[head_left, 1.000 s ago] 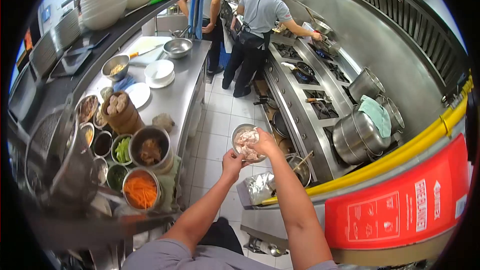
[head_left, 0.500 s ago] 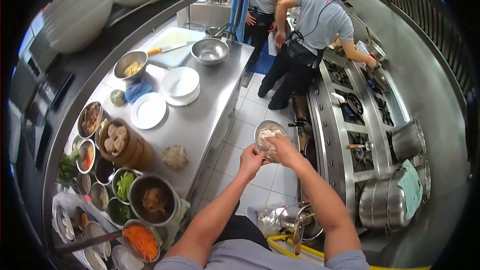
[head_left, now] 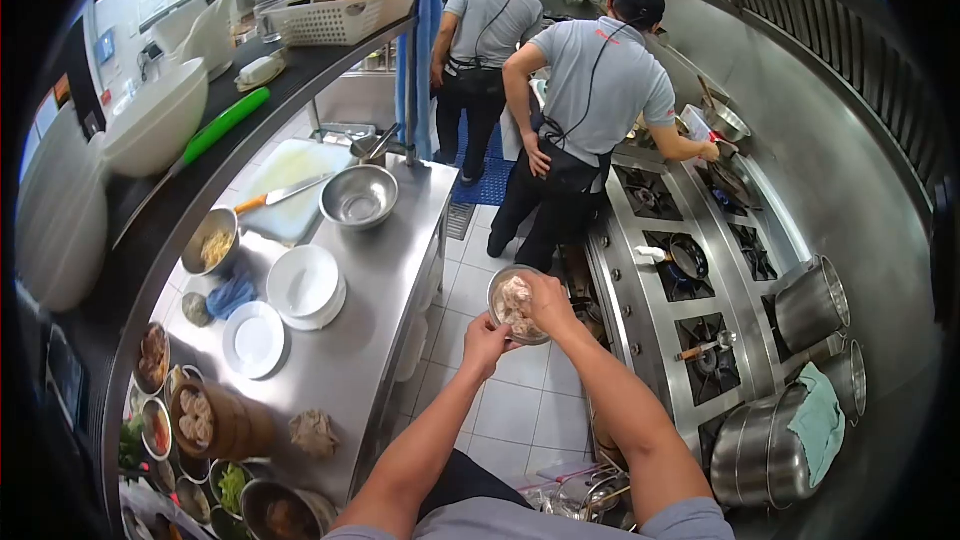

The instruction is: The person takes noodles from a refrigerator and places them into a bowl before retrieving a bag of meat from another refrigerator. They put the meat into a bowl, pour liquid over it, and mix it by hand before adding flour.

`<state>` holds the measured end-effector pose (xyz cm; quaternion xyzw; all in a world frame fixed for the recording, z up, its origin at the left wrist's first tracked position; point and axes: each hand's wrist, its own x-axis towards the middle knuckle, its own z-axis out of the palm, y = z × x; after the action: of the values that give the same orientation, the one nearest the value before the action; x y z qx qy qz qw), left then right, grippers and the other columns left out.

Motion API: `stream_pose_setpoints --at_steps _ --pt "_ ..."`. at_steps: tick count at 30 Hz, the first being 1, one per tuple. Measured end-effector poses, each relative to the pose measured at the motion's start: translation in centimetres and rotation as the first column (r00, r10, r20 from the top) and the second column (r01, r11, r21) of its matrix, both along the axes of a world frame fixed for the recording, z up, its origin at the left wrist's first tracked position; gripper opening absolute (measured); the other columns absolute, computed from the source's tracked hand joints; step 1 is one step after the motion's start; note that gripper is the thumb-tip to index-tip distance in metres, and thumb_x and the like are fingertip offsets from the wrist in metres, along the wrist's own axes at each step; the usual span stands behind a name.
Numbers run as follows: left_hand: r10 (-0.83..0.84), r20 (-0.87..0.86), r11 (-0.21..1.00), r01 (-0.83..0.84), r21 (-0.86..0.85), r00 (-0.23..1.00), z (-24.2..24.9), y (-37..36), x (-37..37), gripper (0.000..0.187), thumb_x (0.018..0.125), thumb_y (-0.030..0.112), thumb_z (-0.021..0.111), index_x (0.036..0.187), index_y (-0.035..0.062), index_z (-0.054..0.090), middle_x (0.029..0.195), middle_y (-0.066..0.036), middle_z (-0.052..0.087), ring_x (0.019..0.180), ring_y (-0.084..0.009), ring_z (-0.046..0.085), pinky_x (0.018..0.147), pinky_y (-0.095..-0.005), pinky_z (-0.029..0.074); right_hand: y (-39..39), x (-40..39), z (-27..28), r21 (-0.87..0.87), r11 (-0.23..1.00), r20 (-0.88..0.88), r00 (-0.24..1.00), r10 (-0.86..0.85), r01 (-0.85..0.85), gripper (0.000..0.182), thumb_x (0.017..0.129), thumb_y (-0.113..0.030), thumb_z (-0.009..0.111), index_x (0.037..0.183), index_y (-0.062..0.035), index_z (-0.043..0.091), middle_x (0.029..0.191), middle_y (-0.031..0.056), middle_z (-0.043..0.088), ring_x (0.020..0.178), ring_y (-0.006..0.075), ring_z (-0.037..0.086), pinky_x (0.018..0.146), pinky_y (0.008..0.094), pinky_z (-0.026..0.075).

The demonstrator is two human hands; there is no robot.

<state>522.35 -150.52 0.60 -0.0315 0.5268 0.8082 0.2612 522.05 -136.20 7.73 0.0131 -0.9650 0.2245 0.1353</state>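
A small metal bowl is held out in front of me, over the gap between the counter and the stove. It contains pale, wet pieces that look like raw meat. My left hand grips the bowl's near left side, thumb on the rim. From the right, my right hand reaches into the bowl, its fingers curled down around the pale pieces; the fingertips are partly hidden.
To my left, the steel counter carries white plates, a bamboo steamer, a knife on a cutting board and food bowls. On the right stands the stove with a small pan and large pots. Co-workers stand ahead.
My view has lifted and moved forward, so more of the shelf and co-workers shows. My right hand's fingers have curled deeper among the pale pieces. A small pan now shows on a burner.
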Motion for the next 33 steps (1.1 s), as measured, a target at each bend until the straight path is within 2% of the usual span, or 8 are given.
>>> stream_pose_setpoints --at_steps 4,9,14,19,22,25,29,33 --pt "-0.045 0.023 0.997 0.044 0.058 0.999 -0.1 2.1 -4.1 0.015 0.081 -0.004 0.054 0.096 -0.0041 0.055 0.091 -0.010 0.058 0.078 -0.0208 0.065 0.066 -0.0321 0.061 1.8 -1.9 2.9 0.146 0.974 0.114 0.976 -0.188 0.171 0.034 0.078 -0.016 0.062 0.112 -0.0131 0.058 0.089 0.0204 0.067 0.083 0.0435 0.062 0.073 0.0519 0.050" --pt "-0.098 0.052 0.984 0.090 0.152 0.994 1.2 4.9 -8.2 0.012 0.081 -0.004 0.055 0.093 -0.0031 0.054 0.089 -0.010 0.059 0.077 -0.0203 0.065 0.064 -0.0305 0.061 5.1 -6.0 1.6 0.311 0.943 0.446 0.859 -0.252 0.115 0.063 0.080 -0.035 0.066 0.137 -0.0187 0.044 0.135 0.0174 0.046 0.121 0.0370 0.047 0.098 0.0539 0.040" --pt "-0.212 0.006 0.966 0.208 0.154 0.977 2.2 6.0 -11.2 0.019 0.082 -0.004 0.054 0.101 -0.0025 0.054 0.095 -0.011 0.060 0.080 -0.0214 0.066 0.070 -0.0323 0.061 9.3 -8.6 -1.2 0.153 0.986 0.301 0.947 -0.114 0.070 0.089 0.065 -0.033 0.079 0.140 -0.0135 0.034 0.126 0.0249 0.048 0.115 0.0444 0.049 0.096 0.0486 0.042" --pt "-0.248 0.013 0.966 0.246 0.082 0.969 2.2 6.2 -12.8 0.024 0.082 -0.003 0.055 0.106 -0.0026 0.054 0.098 -0.012 0.060 0.081 -0.0215 0.065 0.069 -0.0321 0.060 9.2 -11.0 -3.5 0.011 1.000 0.227 0.974 0.005 -0.007 0.077 0.062 -0.027 0.082 0.126 -0.0093 0.044 0.111 0.0227 0.056 0.107 0.0457 0.051 0.091 0.0484 0.043" --pt "-0.237 0.020 0.970 0.235 0.061 0.971 2.1 6.8 -13.9 0.024 0.083 -0.003 0.054 0.106 -0.0027 0.054 0.101 -0.014 0.058 0.082 -0.0227 0.065 0.068 -0.0313 0.061 9.6 -12.7 -3.3 0.260 0.965 0.200 0.979 -0.040 -0.014 0.066 0.072 -0.027 0.074 0.128 -0.0101 0.044 0.117 0.0239 0.052 0.112 0.0445 0.050 0.090 0.0520 0.044" --pt "-0.171 0.005 0.983 0.170 0.074 0.985 1.6 7.3 -15.1 0.023 0.082 -0.004 0.053 0.105 -0.0028 0.054 0.101 -0.013 0.058 0.081 -0.0225 0.065 0.066 -0.0310 0.061 9.8 -13.3 -3.0 0.077 0.984 0.275 0.952 0.134 -0.161 0.066 0.072 -0.028 0.073 0.131 -0.0141 0.045 0.125 0.0241 0.048 0.118 0.0436 0.045 0.098 0.0506 0.041" --pt "-0.175 -0.045 0.982 0.178 0.066 0.983 1.9 8.4 -15.9 0.023 0.082 -0.004 0.054 0.105 -0.0031 0.054 0.100 -0.013 0.058 0.080 -0.0219 0.065 0.066 -0.0311 0.061 10.5 -13.2 1.4 -0.026 0.988 0.376 0.917 -0.134 0.155 0.078 0.063 -0.026 0.081 0.130 -0.0113 0.043 0.129 0.0249 0.046 0.124 0.0412 0.041 0.101 0.0484 0.038" --pt "-0.179 -0.055 0.981 0.182 0.069 0.982 2.2 10.1 -15.3 0.025 0.082 -0.004 0.054 0.106 -0.0037 0.053 0.101 -0.014 0.058 0.082 -0.0223 0.065 0.068 -0.0322 0.061 11.6 -14.5 -1.4 -0.006 0.991 0.325 0.938 -0.121 0.130 0.071 0.065 -0.018 0.078 0.127 -0.0102 0.046 0.126 0.0257 0.045 0.119 0.0446 0.044 0.098 0.0501 0.041"
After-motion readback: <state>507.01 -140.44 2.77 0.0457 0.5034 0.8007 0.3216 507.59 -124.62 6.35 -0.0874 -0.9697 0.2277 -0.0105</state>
